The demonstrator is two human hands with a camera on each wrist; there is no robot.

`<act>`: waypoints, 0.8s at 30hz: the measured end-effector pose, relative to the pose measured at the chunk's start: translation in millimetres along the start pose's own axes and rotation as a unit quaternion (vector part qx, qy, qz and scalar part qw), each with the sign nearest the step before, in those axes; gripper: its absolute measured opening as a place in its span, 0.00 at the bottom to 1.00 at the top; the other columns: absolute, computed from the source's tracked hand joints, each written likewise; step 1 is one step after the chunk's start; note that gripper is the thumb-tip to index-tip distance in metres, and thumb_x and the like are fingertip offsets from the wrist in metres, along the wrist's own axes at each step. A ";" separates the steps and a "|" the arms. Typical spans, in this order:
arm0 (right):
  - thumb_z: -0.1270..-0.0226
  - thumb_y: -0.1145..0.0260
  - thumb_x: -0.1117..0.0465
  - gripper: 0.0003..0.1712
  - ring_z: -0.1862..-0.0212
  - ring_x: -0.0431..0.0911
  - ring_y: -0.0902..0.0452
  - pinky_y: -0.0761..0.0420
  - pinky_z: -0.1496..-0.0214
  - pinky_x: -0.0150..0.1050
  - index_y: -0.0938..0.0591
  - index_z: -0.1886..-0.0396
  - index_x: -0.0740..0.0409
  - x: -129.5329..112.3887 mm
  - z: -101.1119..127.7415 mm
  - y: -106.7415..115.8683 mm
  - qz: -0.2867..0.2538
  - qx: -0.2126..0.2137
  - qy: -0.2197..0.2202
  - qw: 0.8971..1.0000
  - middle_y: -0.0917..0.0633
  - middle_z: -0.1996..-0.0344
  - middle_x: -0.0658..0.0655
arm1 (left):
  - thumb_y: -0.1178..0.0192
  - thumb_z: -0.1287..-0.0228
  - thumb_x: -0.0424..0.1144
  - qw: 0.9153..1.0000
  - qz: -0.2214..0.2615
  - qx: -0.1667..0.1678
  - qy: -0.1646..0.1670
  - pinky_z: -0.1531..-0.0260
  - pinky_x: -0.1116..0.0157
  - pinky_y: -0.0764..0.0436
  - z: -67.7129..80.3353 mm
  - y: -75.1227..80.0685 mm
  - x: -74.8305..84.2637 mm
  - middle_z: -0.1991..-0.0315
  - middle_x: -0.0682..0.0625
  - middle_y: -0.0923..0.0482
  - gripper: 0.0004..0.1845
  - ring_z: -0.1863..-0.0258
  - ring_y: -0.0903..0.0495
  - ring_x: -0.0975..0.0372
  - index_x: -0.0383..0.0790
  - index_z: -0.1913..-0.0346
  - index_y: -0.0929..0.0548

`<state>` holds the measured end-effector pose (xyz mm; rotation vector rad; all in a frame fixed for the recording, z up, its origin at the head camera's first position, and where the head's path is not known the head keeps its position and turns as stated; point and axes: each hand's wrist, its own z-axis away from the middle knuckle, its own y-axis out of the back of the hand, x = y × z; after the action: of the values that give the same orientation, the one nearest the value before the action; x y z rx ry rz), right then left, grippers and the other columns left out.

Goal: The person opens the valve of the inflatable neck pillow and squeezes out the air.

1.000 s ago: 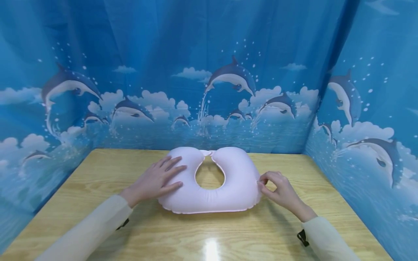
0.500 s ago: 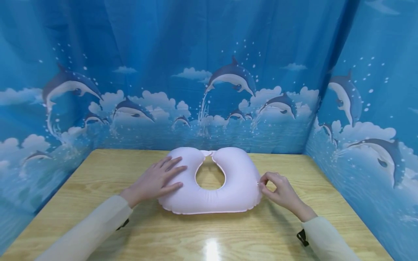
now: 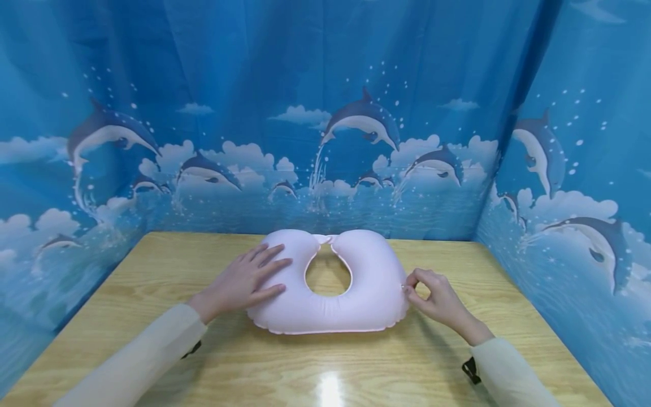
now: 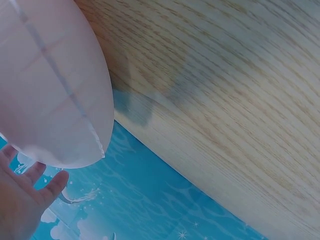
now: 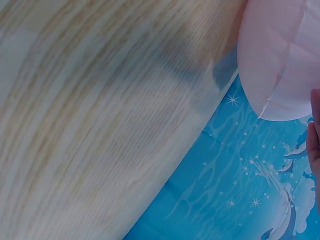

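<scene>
A pale pink inflated U-shaped neck pillow [image 3: 330,315] lies on the wooden table, its opening and small strap [image 3: 324,238] toward the back. My left hand [image 3: 243,284] rests on the pillow's left lobe with fingers spread. At the right side edge, thumb and forefinger of my right hand [image 3: 438,297] pinch a tiny pale bit of the pillow; its exact shape is too small to tell. In the left wrist view the pillow's rounded side [image 4: 60,95] shows above my left fingers [image 4: 56,186]. The right wrist view catches only part of my right fingers [image 5: 313,142] beside the pillow [image 5: 272,55].
The light wood table [image 3: 264,373] carries a bright glare spot at the front. Blue curtains [image 3: 244,102] printed with dolphins and clouds hang behind and at both sides of the table. Dark straps [image 3: 471,370] show at the sleeve cuffs.
Almost nothing differs. The right fingertips shift very slightly at the pillow's right edge; the left hand and pillow stay in place.
</scene>
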<state>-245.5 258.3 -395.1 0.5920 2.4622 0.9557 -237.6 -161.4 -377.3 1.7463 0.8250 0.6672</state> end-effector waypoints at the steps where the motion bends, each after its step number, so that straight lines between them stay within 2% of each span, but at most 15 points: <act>1: 0.54 0.35 0.74 0.13 0.74 0.33 0.28 0.26 0.69 0.28 0.25 0.76 0.52 0.0 0.0 0.0 -0.002 0.000 -0.001 1.000 0.22 0.79 0.43 | 0.57 0.38 0.65 1.000 0.000 0.000 0.000 0.37 0.42 0.43 0.0 0.0 0.0 0.29 0.50 0.46 0.31 0.31 0.47 0.46 0.60 0.33 0.38; 6: 0.54 0.35 0.76 0.13 0.73 0.33 0.27 0.27 0.69 0.23 0.25 0.76 0.53 -0.1 0.1 -0.4 -0.018 -0.005 -0.005 1.000 0.22 0.79 0.44 | 0.57 0.38 0.65 1.000 0.000 -0.003 0.002 0.37 0.42 0.43 0.0 -0.4 -0.1 0.29 0.51 0.47 0.31 0.31 0.48 0.46 0.60 0.33 0.39; 12: 0.54 0.36 0.76 0.13 0.74 0.34 0.27 0.26 0.70 0.24 0.24 0.74 0.54 1.2 0.0 -1.0 -0.025 -0.005 -0.005 1.000 0.21 0.78 0.45 | 0.58 0.38 0.65 1.000 0.002 -0.007 0.008 0.37 0.42 0.43 -0.7 -0.9 0.3 0.29 0.51 0.47 0.31 0.31 0.48 0.46 0.61 0.33 0.39; 19: 0.50 0.37 0.71 0.09 0.71 0.33 0.27 0.25 0.69 0.24 0.23 0.72 0.54 -0.9 -2.1 4.1 -0.035 -0.026 -0.015 0.999 0.20 0.75 0.45 | 0.58 0.38 0.65 1.000 0.000 -0.011 0.010 0.37 0.42 0.44 -1.4 -1.7 0.2 0.29 0.51 0.48 0.31 0.31 0.48 0.46 0.61 0.33 0.40; 24: 0.45 0.36 0.64 0.03 0.70 0.33 0.26 0.24 0.67 0.26 0.22 0.72 0.53 -1.9 -2.6 7.8 -0.035 -0.046 -0.021 0.998 0.20 0.74 0.43 | 0.57 0.37 0.64 1.000 0.001 -0.008 0.006 0.38 0.42 0.43 -1.4 -1.7 0.2 0.29 0.50 0.47 0.31 0.31 0.48 0.46 0.60 0.33 0.39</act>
<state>-243.6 261.1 -387.4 0.4872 2.3713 1.0140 -239.0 -160.0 -378.5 1.7295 0.8236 0.6834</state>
